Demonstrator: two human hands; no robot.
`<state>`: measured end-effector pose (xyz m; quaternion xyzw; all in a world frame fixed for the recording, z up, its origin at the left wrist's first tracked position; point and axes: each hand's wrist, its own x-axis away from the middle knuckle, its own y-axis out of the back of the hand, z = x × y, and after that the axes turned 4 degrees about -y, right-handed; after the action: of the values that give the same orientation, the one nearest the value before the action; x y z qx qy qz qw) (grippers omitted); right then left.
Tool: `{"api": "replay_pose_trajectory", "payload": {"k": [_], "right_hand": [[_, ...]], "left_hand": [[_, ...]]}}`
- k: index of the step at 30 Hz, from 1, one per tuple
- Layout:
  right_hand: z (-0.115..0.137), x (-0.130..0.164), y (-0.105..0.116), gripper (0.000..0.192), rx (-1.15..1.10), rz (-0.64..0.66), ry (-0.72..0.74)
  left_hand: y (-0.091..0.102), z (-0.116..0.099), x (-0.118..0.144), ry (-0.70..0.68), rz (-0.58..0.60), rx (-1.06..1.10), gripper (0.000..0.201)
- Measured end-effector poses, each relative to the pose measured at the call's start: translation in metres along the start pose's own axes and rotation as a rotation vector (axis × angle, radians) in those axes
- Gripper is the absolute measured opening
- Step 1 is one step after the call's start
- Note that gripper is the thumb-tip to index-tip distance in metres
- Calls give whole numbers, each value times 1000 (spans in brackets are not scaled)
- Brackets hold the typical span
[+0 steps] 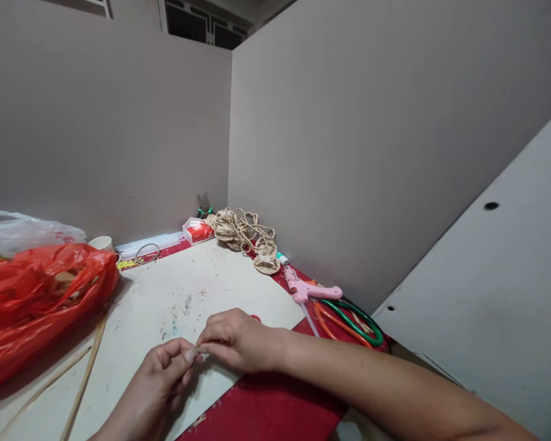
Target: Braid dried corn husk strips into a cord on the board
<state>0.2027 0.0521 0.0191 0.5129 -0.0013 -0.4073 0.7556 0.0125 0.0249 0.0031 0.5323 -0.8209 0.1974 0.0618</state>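
My left hand (161, 375) and my right hand (233, 338) meet fingertip to fingertip above the white board (151, 306). Both are closed in a pinch, thumbs against forefingers. Whatever lies between the fingertips is too small and hidden to make out. Just behind my right wrist, a bit of a red loop (256, 318) peeks out; the rest of it is covered. To the left of my left hand, two thin wooden strips (86, 373) lie on the board.
At left sits a red plastic bag (37, 294) with pale scraps inside. Coiled twine (232, 228), pliers (204, 207) and a red-and-white box (198, 231) fill the back corner. A pink glue gun (310, 286) and green tubing (360, 321) lie at right. Grey panels (349, 153) enclose the table.
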Motion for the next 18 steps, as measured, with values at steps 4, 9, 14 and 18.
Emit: {"api": "replay_pose_trajectory", "payload": {"k": [4, 9, 14, 18], "right_hand": [[1, 3, 6, 20, -302, -105, -199], [-12, 22, 41, 34, -201, -389, -473], [-44, 63, 97, 43, 86, -815, -712], [-75, 96, 121, 27, 429, -674, -920]], "left_hand": [[-4, 0, 2, -16, -58, 35, 39], [11, 4, -9, 16, -55, 40, 35], [18, 7, -14, 8, -27, 56, 31], [17, 7, -13, 15, -20, 77, 30]]}}
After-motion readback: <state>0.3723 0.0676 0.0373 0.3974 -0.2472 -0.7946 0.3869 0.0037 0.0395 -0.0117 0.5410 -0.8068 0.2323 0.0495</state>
